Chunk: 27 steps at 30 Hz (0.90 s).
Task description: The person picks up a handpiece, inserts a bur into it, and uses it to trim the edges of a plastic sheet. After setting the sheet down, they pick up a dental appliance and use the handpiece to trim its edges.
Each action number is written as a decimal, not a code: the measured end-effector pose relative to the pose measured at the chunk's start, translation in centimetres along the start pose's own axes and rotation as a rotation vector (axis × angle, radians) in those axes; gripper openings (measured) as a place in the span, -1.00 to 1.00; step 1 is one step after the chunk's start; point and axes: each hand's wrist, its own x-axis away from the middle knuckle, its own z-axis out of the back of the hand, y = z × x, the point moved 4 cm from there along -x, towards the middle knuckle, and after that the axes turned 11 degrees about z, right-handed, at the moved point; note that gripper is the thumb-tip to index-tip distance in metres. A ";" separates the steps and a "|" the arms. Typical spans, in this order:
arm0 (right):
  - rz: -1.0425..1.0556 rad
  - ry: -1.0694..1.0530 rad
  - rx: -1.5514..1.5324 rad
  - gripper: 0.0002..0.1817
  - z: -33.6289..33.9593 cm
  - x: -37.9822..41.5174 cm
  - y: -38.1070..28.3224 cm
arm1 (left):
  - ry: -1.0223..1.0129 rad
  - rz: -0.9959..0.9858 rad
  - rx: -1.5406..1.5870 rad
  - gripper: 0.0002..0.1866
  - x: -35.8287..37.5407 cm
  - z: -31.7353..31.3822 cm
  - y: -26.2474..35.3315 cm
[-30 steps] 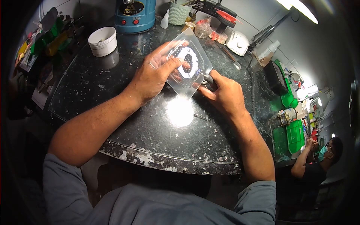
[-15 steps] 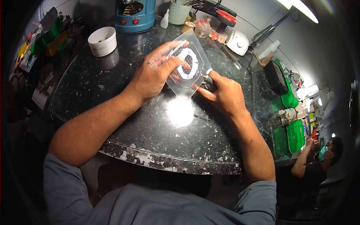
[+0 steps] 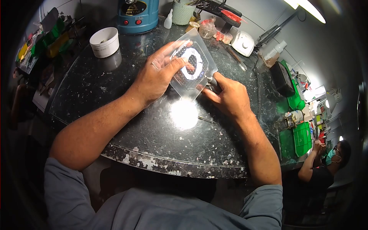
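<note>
A clear, roughly square plastic sheet (image 3: 207,61) with a raised middle and a bright ring-shaped reflection is held tilted above the dark worktop. My left hand (image 3: 159,74) grips its left side, the thumb lying on the front and the fingers behind, seen through the plastic. At the sheet's lower right edge, my right hand (image 3: 230,94) is closed around a dark cylindrical handpiece (image 3: 214,85), whose metal tip is at the edge. Whether the tip touches the plastic cannot be made out. A thin metal tool (image 3: 207,120) lies on the worktop below.
Behind stand a white tub (image 3: 104,43), a blue machine (image 3: 138,17), a small white bottle (image 3: 168,20) and a woven cup (image 3: 183,14). The scuffed worktop (image 3: 153,134) curves in front. At right are green trays (image 3: 302,138) and a masked person (image 3: 326,165).
The plastic sheet has shifted very slightly in my hands, and its reflections differ a little. My grip on the sheet and on the handpiece looks the same.
</note>
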 end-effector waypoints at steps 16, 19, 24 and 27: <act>0.012 0.001 0.010 -0.53 0.0 0.0 -0.1 | -0.031 0.009 -0.056 -0.49 0.0 0.1 -0.1; 0.011 -0.001 0.014 -0.54 0.1 0.0 -0.3 | -0.028 0.008 -0.075 -0.49 0.0 0.1 -0.1; 0.006 -0.006 0.007 -0.56 0.1 0.1 0.0 | -0.015 -0.002 -0.011 -0.54 -0.2 0.2 -0.3; -0.094 0.068 -0.075 -0.63 0.4 0.1 0.7 | -0.034 0.047 0.055 -0.51 -0.5 0.6 -1.0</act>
